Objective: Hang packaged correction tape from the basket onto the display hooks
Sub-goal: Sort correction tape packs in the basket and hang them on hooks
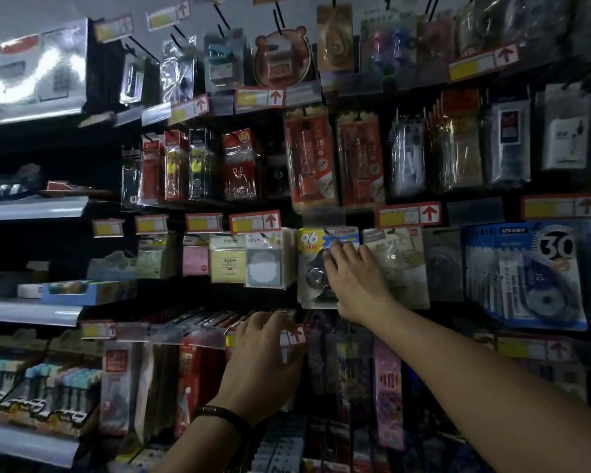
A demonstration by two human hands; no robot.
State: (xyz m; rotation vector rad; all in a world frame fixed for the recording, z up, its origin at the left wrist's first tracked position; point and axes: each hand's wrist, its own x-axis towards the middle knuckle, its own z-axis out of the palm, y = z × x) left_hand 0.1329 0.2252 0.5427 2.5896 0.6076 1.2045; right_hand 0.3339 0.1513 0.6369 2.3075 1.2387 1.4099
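Observation:
A correction tape pack (313, 264) with a yellow and blue header card hangs on a display hook (331, 231) in the middle row of the wall. My right hand (352, 278) lies over the front of this pack, fingertips up at its header card. My left hand (263, 356) is lower, at a clear price-tag holder (292, 337) on the row beneath, fingers curled at its edge. Whether it holds anything is hidden. The basket is out of view.
A grey correction tape pack (398, 264) hangs just right of the first. Blue packs marked 30 (533, 274) fill the far right. Sticky-note packs (263, 261) hang to the left. Pen packs (307, 158) hang above, shelves (31, 208) stand on the left.

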